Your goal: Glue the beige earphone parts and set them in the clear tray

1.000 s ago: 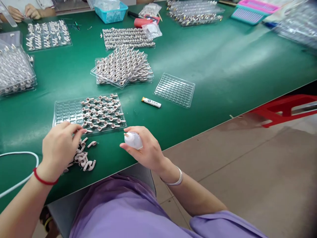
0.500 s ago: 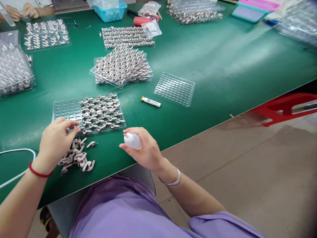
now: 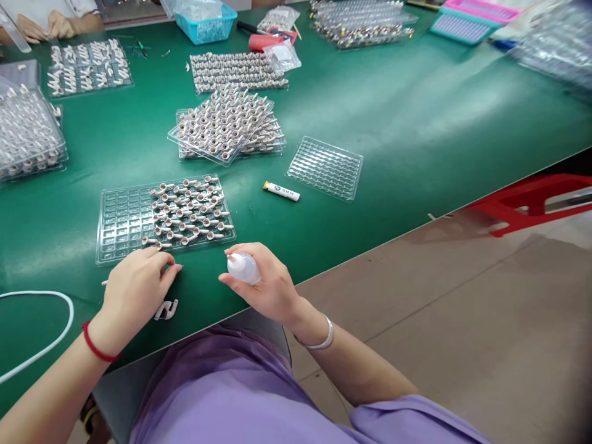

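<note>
While the right hand (image 3: 266, 287) grips a small white bottle (image 3: 243, 269) just below centre frame, nozzle pointing left, the left hand (image 3: 134, 290) rests curled over a pile of loose white parts (image 3: 166, 308) at lower left, fingertips pinched at one small piece; most of the pile is hidden under the palm. Just above both hands, a clear tray (image 3: 118, 219) lies on the green table (image 3: 416, 123), its right half filled with rows of parts, its left half bare. A white lighter (image 3: 282, 191) sits right of the tray, with an empty tray (image 3: 325, 168) beside it. A stack of full trays (image 3: 226, 123) occupies the upper centre. At far left, a white cable (image 3: 46, 345) curves along the table edge. Another person's hands (image 3: 44, 26) show at upper left, and a red stool (image 3: 531, 200) stands at right.
</note>
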Motion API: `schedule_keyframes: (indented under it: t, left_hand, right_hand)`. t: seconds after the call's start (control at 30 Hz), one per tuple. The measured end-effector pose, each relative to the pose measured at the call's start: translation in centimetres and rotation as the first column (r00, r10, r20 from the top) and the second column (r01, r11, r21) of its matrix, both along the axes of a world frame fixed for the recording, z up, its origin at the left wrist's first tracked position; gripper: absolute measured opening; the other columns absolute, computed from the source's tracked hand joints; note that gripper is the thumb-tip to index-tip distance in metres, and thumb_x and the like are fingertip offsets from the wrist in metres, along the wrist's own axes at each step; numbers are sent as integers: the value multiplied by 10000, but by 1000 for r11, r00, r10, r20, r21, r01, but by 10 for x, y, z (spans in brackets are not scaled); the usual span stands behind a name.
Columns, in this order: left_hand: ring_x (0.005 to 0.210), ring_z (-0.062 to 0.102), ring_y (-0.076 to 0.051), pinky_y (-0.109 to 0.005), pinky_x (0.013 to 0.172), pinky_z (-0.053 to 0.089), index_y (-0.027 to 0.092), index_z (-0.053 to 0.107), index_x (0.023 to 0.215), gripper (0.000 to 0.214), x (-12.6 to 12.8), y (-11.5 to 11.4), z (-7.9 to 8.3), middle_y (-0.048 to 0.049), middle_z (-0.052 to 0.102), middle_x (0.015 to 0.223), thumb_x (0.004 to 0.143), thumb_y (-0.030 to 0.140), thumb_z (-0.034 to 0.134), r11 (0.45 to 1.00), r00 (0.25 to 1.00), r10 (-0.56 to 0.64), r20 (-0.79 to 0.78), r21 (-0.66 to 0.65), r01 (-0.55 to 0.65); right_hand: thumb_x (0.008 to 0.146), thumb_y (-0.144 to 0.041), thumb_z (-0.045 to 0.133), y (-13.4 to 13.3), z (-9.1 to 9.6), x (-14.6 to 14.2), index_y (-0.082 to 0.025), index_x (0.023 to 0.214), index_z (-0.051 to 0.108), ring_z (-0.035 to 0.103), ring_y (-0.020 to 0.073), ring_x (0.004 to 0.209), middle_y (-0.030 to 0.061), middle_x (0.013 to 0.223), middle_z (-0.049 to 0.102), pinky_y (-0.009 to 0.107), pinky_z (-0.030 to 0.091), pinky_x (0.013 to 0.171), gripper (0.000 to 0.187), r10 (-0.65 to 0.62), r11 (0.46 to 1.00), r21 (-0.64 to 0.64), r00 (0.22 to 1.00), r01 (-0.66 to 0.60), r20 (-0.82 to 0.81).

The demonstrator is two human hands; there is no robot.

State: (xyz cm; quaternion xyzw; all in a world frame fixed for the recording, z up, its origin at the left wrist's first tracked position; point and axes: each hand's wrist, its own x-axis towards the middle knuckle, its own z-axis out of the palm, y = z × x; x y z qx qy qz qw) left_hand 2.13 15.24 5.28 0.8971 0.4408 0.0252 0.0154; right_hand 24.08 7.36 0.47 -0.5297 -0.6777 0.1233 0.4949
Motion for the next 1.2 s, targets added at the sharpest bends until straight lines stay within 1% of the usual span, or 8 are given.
schedule_keyframes:
  t: [0.1,0.2,0.4,0.53,0.7,0.83,1.0,1.2]
  left_hand:
    - [671,643,-223,-340,594,450,197,709,821,284,-1,-9,3,-40,697,708,932,337,488,1000,994,-22,110,18,20]
    - [627,648,-162,-298,621,486,233,715,872,214,-2,-30,9,2,738,747,919,342,538,1000,913,-7,407,-7,10]
    - [648,682,-131,-234,583,532,327,721,920,131,-9,-85,-6,55,757,815,834,237,681,935,513,350,784,-328,-137]
    - [683,695,-164,-266,626,567,315,743,909,105,-16,-104,-22,26,764,819,829,278,686,859,321,511,798,-491,-147]
    - [724,717,-216,-301,646,609,282,756,876,172,-18,-109,-21,-22,766,830,780,420,720,795,287,594,751,-603,-69]
    - [689,724,-198,-265,647,624,279,746,808,150,-12,-108,-13,-10,760,790,691,352,804,766,312,628,713,-637,-86]
    - [765,747,-215,-278,701,636,277,752,815,103,-16,-113,-12,-25,782,883,742,350,759,730,312,665,678,-679,-81]
    - [708,736,-198,-266,661,625,308,765,916,148,-24,-116,-12,-16,782,868,773,317,726,800,494,551,672,-594,-84]
  right_hand:
    - [860,-380,674,-3,3,-6,-215,1025,561,667,195,842,69,947,689,328,564,749,259,30,997,-62,996,-35,-85]
    - [828,-380,706,-7,7,-20,-222,998,564,684,179,840,57,959,699,305,572,742,272,83,972,-183,946,-146,-313]
    - [764,-315,750,-14,12,-55,-227,940,486,691,151,744,41,880,710,283,577,662,329,193,865,-156,603,-477,-774]
    - [774,-299,729,-16,13,-59,-232,944,479,679,142,705,22,822,694,276,568,646,309,225,878,-129,634,-461,-740]
    - [803,-300,687,-18,5,-55,-232,968,507,682,151,748,35,858,698,276,568,678,254,337,903,-59,787,-425,-517]
    - [823,-272,657,-19,-1,-55,-249,966,520,680,165,762,38,850,707,304,575,716,199,423,901,63,841,-429,-336]
    - [819,-327,693,-20,4,-54,-236,969,527,695,160,801,60,910,711,289,590,706,242,440,875,34,765,-482,-471]
    - [760,-265,751,-23,1,-53,-224,962,558,668,142,716,34,851,693,266,561,651,282,461,826,-22,697,-563,-548]
